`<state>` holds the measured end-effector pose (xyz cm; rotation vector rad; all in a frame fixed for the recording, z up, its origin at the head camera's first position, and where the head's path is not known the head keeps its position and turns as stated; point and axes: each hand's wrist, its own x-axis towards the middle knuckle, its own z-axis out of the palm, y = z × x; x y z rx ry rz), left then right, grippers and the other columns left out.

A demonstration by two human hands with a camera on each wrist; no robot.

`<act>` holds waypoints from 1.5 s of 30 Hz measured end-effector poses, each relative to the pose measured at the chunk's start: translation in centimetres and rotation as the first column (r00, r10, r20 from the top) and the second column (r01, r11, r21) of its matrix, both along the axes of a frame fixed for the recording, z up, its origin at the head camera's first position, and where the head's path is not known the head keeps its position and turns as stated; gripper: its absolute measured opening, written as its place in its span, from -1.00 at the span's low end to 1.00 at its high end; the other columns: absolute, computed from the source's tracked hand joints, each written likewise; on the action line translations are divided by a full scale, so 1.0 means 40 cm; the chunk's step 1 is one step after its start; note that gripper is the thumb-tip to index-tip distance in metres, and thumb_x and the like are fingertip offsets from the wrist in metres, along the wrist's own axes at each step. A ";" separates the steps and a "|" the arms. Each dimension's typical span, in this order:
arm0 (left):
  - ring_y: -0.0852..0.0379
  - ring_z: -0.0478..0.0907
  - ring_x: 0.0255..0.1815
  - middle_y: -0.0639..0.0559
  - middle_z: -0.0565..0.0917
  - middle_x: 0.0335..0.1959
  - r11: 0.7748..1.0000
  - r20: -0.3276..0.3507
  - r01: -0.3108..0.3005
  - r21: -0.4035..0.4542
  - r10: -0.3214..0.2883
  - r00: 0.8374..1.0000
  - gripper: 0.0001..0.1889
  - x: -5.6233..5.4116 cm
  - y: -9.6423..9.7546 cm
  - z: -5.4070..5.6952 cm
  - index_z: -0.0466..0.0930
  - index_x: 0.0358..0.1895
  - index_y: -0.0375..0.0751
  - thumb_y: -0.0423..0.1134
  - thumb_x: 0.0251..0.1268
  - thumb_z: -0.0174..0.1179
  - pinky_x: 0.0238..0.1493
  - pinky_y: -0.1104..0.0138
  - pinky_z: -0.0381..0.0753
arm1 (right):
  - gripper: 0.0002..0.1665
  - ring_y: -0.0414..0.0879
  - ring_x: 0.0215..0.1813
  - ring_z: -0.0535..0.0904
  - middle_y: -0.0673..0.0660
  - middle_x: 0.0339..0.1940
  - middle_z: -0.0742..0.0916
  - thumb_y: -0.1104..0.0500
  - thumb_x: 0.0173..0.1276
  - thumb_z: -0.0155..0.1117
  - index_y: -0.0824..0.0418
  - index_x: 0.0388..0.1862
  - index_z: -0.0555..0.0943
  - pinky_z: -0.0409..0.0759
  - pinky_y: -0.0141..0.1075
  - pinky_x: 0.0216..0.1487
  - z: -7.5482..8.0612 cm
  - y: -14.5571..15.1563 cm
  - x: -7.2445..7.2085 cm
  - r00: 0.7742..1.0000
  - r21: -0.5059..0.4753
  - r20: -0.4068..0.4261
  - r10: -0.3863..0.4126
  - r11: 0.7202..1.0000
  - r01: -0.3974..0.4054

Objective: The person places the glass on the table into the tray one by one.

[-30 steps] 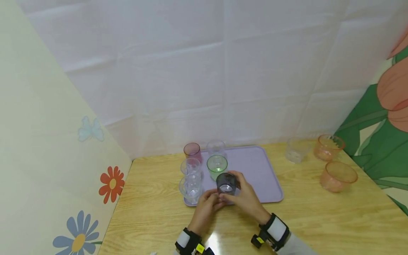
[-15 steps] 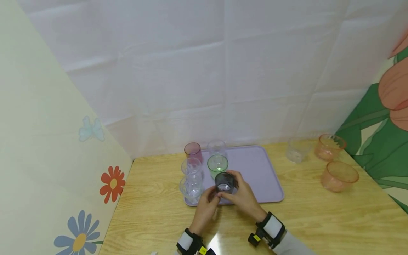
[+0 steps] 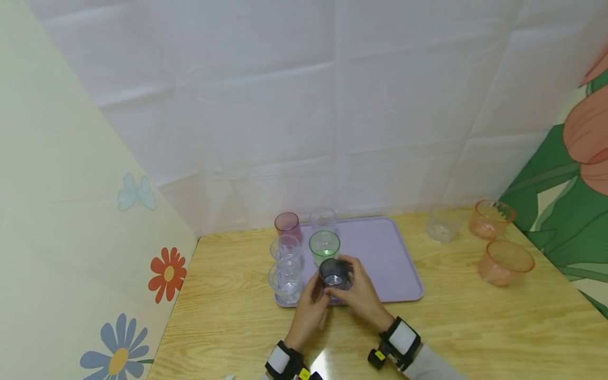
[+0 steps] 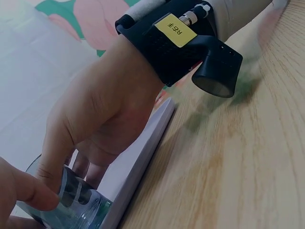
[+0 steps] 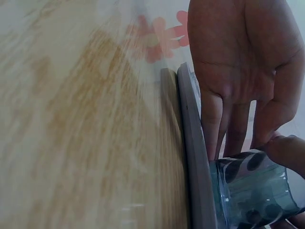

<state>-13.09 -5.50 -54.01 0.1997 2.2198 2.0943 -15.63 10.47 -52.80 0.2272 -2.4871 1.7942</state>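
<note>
A small dark-tinted glass (image 3: 333,273) stands upright between both hands at the front of the lilac tray (image 3: 387,258). My right hand (image 3: 363,296) grips it from the right, thumb across the near side and fingers behind. From the left, my left hand (image 3: 307,312) holds it with thumb and fingers. In the right wrist view the glass (image 5: 257,191) shows dark leaf-like marks, its base right at the tray surface. Just behind it is a green-rimmed glass (image 3: 324,247). Clear scalloped glassware (image 3: 286,282) sits to the left of the left fingers.
A pink glass (image 3: 287,226) and a clear glass (image 3: 323,219) stand at the tray's back left, with another clear one (image 3: 285,247) in front. Off the tray on the right are a clear bowl (image 3: 440,229) and two orange bowls (image 3: 504,266), near the painted wall.
The dark glass has shifted slightly left. My left hand has moved from below its near side to its left side, and my right hand has come slightly left with it.
</note>
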 end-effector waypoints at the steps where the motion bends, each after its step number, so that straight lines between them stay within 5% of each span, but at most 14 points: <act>1: -0.35 0.22 0.67 -0.49 0.28 0.61 1.000 0.013 0.000 0.013 0.000 1.000 -0.33 0.000 0.000 -0.001 0.14 0.65 -0.44 -0.40 0.57 0.10 0.60 0.14 0.33 | 0.08 0.41 0.53 0.45 0.44 0.53 0.47 0.20 0.14 0.73 0.39 0.52 0.30 0.39 0.22 0.57 -0.002 -0.001 -0.001 1.000 -0.005 0.002 -0.002 1.000 0.002; 12: -0.31 0.21 0.68 -0.47 0.28 0.62 0.999 0.047 -0.020 0.037 0.019 0.999 -0.31 0.000 0.005 0.009 0.11 0.66 -0.44 -0.40 0.55 0.10 0.59 0.20 0.33 | 0.05 0.42 0.52 0.46 0.46 0.51 0.49 0.23 0.15 0.72 0.38 0.50 0.30 0.41 0.21 0.57 -0.016 -0.006 -0.009 1.000 -0.019 0.007 -0.003 1.000 0.003; 22: -0.34 0.19 0.68 -0.46 0.24 0.64 0.999 0.036 -0.037 -0.024 0.038 0.999 -0.26 0.000 0.003 0.010 0.09 0.67 -0.43 -0.37 0.50 0.14 0.62 0.08 0.30 | 0.06 0.46 0.51 0.45 0.46 0.53 0.46 0.18 0.19 0.70 0.37 0.52 0.27 0.42 0.28 0.54 -0.023 -0.004 -0.011 1.000 0.019 0.002 0.010 1.000 -0.010; 27: -0.37 0.16 0.69 -0.42 0.15 0.70 0.993 0.032 -0.060 -0.103 0.064 0.997 -0.20 0.012 0.003 0.036 0.09 0.69 -0.34 -0.35 0.44 0.19 0.65 -0.06 0.24 | 0.05 0.46 0.51 0.44 0.47 0.55 0.44 0.22 0.24 0.66 0.39 0.56 0.24 0.44 0.28 0.53 -0.015 0.015 -0.001 0.999 0.024 -0.010 0.038 0.999 -0.037; 32: -0.40 0.06 0.72 -0.44 0.12 0.70 0.992 -0.056 -0.083 -0.099 0.078 0.995 -0.21 0.022 0.005 0.069 0.15 0.67 -0.35 -0.42 0.39 0.20 0.68 -0.14 0.13 | 0.03 0.39 0.48 0.49 0.45 0.48 0.51 0.22 0.25 0.65 0.40 0.55 0.26 0.49 0.20 0.50 -0.002 0.064 0.018 0.998 0.013 -0.049 0.027 1.000 -0.026; 37: -0.34 0.03 0.75 -0.33 0.32 0.63 0.995 -0.180 -0.079 -0.059 0.067 0.981 -0.37 0.031 0.011 0.091 0.39 0.53 -0.32 -0.51 0.38 0.20 0.70 -0.10 0.11 | -0.08 0.28 0.42 0.55 0.41 0.41 0.59 0.27 0.27 0.63 0.41 0.49 0.33 0.64 -0.11 0.41 0.019 0.135 0.033 0.990 0.043 -0.136 -0.039 0.998 0.046; 42: -0.20 0.44 0.53 -0.26 0.60 0.36 0.998 -0.272 -0.066 -0.017 0.059 0.960 -0.53 0.034 0.019 0.102 0.58 0.32 -0.28 -0.58 0.36 0.19 0.61 0.05 0.42 | -0.19 -0.17 0.28 0.58 0.41 0.28 0.67 0.35 0.23 0.62 0.45 0.40 0.44 0.50 -0.70 0.22 0.050 0.218 0.036 0.954 0.106 -0.274 -0.120 0.982 0.154; 45: -0.07 0.61 0.33 -0.32 0.67 0.21 1.000 -0.283 -0.016 0.014 0.019 0.959 -0.61 0.036 0.022 0.106 0.61 0.23 -0.34 -0.60 0.38 0.16 0.46 0.17 0.59 | -0.23 -0.24 0.23 0.55 0.39 0.26 0.67 0.34 0.25 0.61 0.44 0.38 0.47 0.40 -0.78 0.17 0.070 0.279 0.037 0.933 0.177 -0.331 -0.141 0.962 0.208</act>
